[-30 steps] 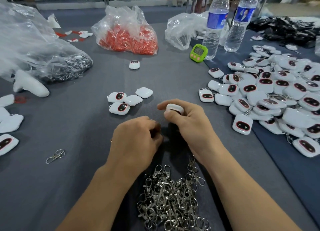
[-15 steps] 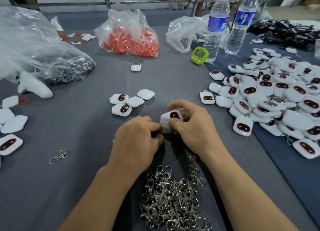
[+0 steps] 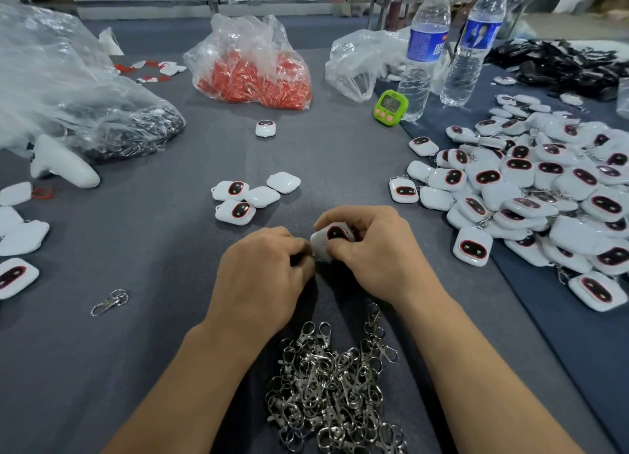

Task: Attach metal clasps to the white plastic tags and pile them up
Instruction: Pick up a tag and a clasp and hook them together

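My right hand (image 3: 377, 249) grips a white plastic tag (image 3: 329, 238) with a dark red-rimmed oval on its face, tilted toward me. My left hand (image 3: 265, 276) is curled with its fingertips pressed against the tag's lower left corner; whatever it pinches there is hidden. A heap of metal clasps (image 3: 335, 389) lies just below my wrists. Several loose tags (image 3: 253, 196) sit ahead of my hands. A big pile of tags (image 3: 544, 194) fills the right side.
One stray clasp (image 3: 110, 302) lies at the left. More tags (image 3: 18, 246) line the left edge. A bag of red parts (image 3: 253, 68), clear bags (image 3: 68, 89), a green timer (image 3: 390, 108) and two water bottles (image 3: 423, 45) stand at the back.
My right hand has turned the tag so its dark oval faces up and brought it against my left fingertips. Both hands stay close together above the clasp heap.
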Tool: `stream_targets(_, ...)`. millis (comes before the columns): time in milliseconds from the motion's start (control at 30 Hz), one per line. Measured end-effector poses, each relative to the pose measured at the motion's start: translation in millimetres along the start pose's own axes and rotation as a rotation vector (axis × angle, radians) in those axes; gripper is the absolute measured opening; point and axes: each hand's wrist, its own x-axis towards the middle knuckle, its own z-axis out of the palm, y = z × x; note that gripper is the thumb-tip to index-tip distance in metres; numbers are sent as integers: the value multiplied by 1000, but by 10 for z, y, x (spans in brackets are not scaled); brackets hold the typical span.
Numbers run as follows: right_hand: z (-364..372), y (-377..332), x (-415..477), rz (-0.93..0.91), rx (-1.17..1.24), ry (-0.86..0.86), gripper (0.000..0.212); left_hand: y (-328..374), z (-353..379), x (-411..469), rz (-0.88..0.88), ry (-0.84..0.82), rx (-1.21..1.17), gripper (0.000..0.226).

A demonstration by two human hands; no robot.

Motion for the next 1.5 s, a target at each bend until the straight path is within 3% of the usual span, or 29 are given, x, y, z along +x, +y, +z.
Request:
stream_targets(300, -7, 3, 15, 29, 22, -60, 28, 17, 6, -10, -5, 29, 32, 14)
stream_targets(500, 14, 42, 36, 94, 170, -88, 30, 51, 13, -23, -13, 91, 36, 11)
stream_targets(633, -45, 19, 32, 204, 526, -73, 22, 34, -25, -8, 3, 170, -253, 17)
stream_targets(833, -109, -20, 39, 290, 749, -134, 25, 15, -8, 49, -151, 109, -621, 20)
stream_targets(1167, -137, -64, 7, 296, 811, -188, 36, 2, 2, 100, -308, -40, -861, 3)
stream_targets(1400, -110, -80, 6, 273, 861, -184, 31, -12, -13, 113, -334, -82, -972, 6)
stream_targets(1500, -106, -78, 11, 255, 867, -183, 28, 25, -5, 107, -378, -135, -1037, 18)
